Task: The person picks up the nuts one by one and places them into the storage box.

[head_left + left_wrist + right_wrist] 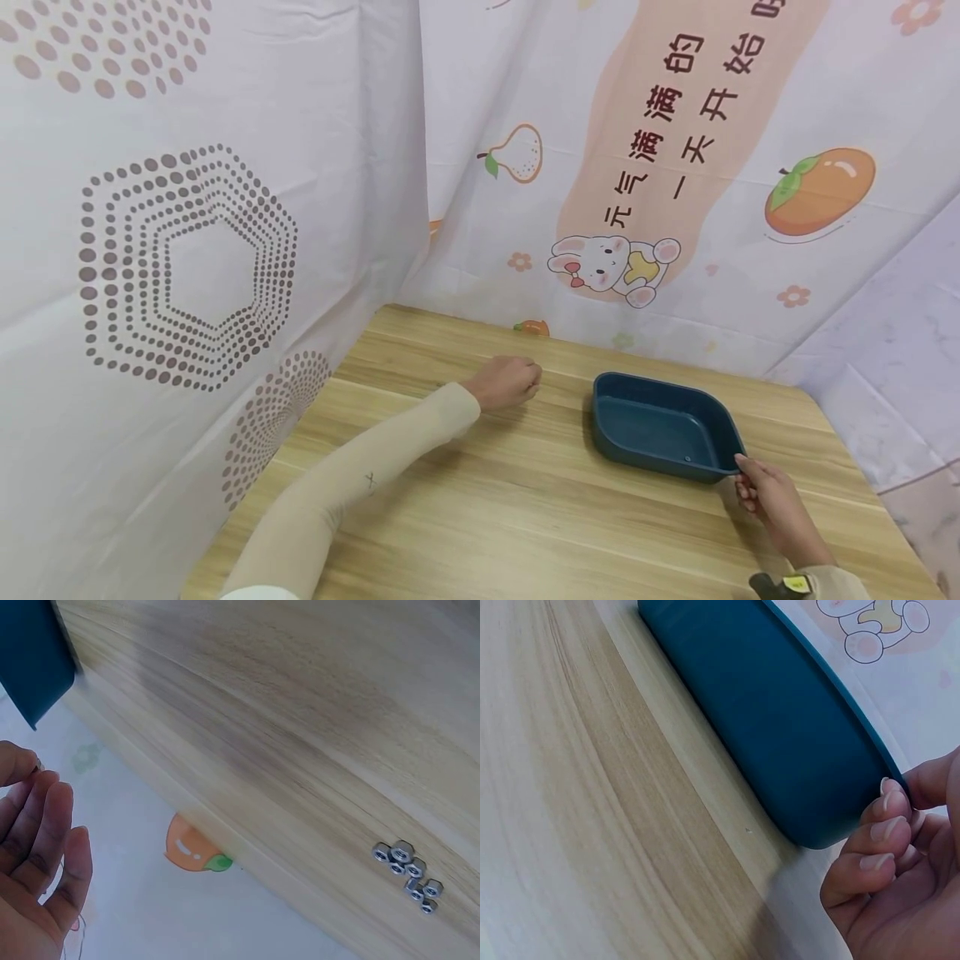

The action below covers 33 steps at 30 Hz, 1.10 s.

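My right hand (768, 500) pinches the near right corner of a dark blue tray (652, 462), thumb over its rim. In the right wrist view, the curled fingers (881, 829) lie against the tray's outer wall. One small nut (687, 458) lies on the tray floor. To the left of the tray, my left hand (506, 383) hovers over the table. Between its thumb and forefinger it pinches a small metal nut (38, 764), mostly covered by the fingertips. Several loose hex nuts (405, 862) lie in a cluster on the wood, seen in the left wrist view.
The wood-grain table (525, 508) ends at the back against a printed white curtain (480, 225). Another patterned curtain (330, 208) hangs along the left side, and a pale cloth (885, 392) borders the right.
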Each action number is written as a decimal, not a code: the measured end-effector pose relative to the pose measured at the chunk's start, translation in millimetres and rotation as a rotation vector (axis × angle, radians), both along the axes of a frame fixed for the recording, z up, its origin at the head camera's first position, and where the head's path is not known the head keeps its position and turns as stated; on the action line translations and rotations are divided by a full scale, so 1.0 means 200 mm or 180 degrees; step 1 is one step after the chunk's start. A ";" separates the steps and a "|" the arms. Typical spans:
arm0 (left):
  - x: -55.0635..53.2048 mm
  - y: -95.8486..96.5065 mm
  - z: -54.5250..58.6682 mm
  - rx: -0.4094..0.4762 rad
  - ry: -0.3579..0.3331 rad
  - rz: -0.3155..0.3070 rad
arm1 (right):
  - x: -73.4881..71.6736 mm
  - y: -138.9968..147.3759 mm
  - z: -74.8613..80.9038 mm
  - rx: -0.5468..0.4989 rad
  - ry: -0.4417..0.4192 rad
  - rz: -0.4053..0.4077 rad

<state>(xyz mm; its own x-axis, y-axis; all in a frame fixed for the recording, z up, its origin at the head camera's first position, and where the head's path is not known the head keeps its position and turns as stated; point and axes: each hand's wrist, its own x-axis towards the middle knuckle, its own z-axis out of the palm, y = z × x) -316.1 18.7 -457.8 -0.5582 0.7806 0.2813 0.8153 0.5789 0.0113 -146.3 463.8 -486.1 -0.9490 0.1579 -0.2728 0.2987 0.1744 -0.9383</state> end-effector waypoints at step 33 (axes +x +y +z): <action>-0.01 0.13 0.02 -0.0075 -0.0004 -0.0069 | -0.01 0.00 -0.01 -0.0045 0.0123 0.0007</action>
<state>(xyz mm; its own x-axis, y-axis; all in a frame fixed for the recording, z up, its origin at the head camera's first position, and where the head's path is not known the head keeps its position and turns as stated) -318.5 44.3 -454.6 -0.5415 0.7989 0.2619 0.8276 0.5614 -0.0013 -147.6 463.4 -488.6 -0.9593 0.1522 -0.2379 0.2617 0.1617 -0.9515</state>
